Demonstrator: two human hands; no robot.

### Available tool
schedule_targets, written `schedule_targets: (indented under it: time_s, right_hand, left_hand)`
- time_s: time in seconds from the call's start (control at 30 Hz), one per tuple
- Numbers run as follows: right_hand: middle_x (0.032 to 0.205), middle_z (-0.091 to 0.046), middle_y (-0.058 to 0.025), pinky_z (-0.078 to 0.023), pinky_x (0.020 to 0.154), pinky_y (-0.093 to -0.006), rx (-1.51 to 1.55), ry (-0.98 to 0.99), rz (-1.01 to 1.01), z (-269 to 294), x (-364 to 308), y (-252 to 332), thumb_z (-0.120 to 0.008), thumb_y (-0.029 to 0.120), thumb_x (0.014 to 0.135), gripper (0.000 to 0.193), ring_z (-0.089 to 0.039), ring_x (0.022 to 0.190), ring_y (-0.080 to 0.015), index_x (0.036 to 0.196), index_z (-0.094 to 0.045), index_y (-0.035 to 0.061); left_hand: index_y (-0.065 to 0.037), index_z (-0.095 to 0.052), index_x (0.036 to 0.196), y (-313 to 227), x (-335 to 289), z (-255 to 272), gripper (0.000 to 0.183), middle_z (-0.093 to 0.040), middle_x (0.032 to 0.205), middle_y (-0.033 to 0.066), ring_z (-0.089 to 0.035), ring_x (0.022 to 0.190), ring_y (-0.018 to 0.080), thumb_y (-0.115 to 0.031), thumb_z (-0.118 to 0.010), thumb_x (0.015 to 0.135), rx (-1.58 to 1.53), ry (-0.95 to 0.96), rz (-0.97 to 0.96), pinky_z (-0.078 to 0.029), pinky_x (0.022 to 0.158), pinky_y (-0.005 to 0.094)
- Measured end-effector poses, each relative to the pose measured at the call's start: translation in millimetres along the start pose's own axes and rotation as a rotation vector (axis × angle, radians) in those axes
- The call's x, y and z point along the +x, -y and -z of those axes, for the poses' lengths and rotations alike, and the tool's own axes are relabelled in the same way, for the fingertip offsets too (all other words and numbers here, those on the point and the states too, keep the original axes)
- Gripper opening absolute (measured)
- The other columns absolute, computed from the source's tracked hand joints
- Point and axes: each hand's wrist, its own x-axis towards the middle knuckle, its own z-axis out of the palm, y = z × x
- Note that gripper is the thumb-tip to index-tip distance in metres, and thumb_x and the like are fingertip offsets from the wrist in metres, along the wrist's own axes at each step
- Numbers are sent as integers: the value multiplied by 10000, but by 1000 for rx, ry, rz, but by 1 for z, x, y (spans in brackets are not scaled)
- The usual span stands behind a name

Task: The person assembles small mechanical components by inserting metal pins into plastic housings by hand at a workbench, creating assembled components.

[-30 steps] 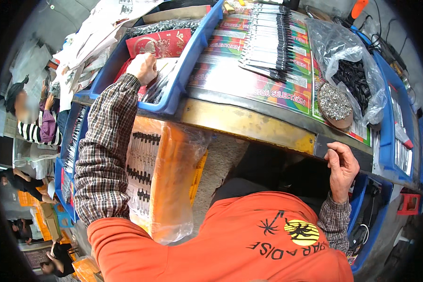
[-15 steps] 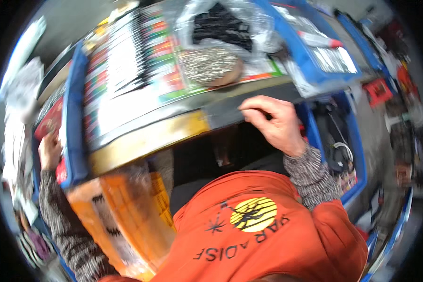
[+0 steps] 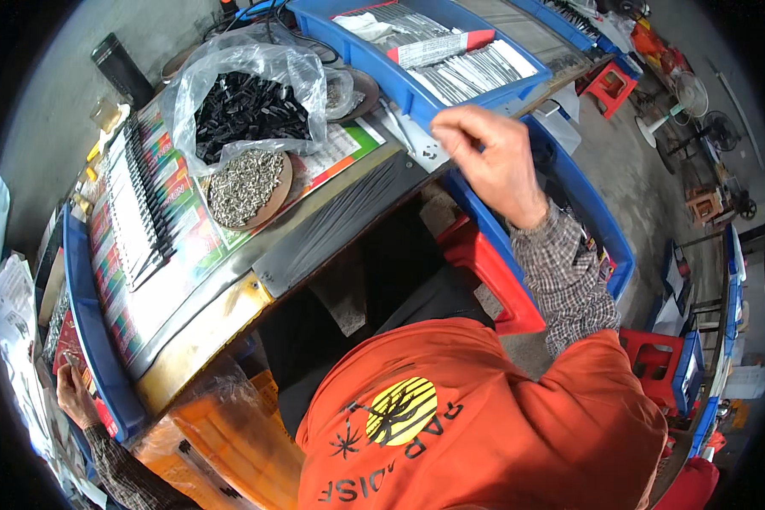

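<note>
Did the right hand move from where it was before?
Yes. The right hand left the table's front edge and rose toward the blue tray of metal pieces.

Even daylight lit the scene, seemingly from above, with soft shadow under the workbench [image 3: 340, 229]. Fisheye bending curved edges near the dark, slightly blurred rim.

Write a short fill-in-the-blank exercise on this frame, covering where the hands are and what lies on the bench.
1. The clear plastic bag on the bench holds small ____ parts.
2. The round dish beside the bag is full of small ____ pieces.
3. The right hand is raised near the rim of a ____ tray of metal strips.
4. The left hand reaches into a tray at the far ____ of the picture.

Missing words: black; metal; blue; left
</note>
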Motion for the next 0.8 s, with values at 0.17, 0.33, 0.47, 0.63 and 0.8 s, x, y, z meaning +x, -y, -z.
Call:
schedule_targets:
  time_s: [0.17, 0.33, 0.47, 0.63, 0.8]
  right_hand:
    - [795, -660, -105, -468, 607, -288, -223, -97, 65, 19, 40, -46, -629, 109, 869, 123, -607, 657, -194, 921, -656, 1]
    - [847, -667, -137, -481, 694, -378, -492, 120, 4, 27, 67, -108, -563, 174, 868, 203, -632, 755, -291, 931, -653, 3]
    - [868, -684, -141, -492, 769, -429, -516, 262, -84, 23, 77, -137, -571, 139, 829, 177, -645, 838, -323, 927, -687, 48]
    - [834, -656, -129, -486, 757, -384, -569, 396, -90, 15, 91, -149, -566, 120, 825, 238, -640, 841, -278, 1022, -667, 33]
    - [982, -640, -142, -465, 864, -406, -627, 446, -61, 10, 93, -164, -548, 99, 802, 335, -603, 981, -292, 1126, -634, 89]
  left_hand:
    - [21, -623, 1078, -36, -7, -4, 211, -675, 953, 62, -618, 893, 112, -143, -549, 968, -119, -177, -2, -502, 774, 263]
    - [33, -618, 1067, -116, -18, 7, 193, -656, 948, 47, -600, 875, 103, -112, -591, 942, -84, -149, 2, -496, 767, 258]
    - [35, -624, 1044, -139, -25, -6, 142, -643, 929, 36, -582, 854, 92, -42, -593, 929, -265, -181, -128, -476, 775, 231]
    - [42, -624, 1019, -186, -35, -14, 115, -629, 935, 37, -577, 863, 98, 18, -594, 911, -448, -160, -109, -471, 794, 228]
    - [52, -621, 1014, -207, -40, -29, 130, -630, 944, 36, -571, 872, 89, 60, -604, 886, -534, -69, -108, -475, 810, 229]
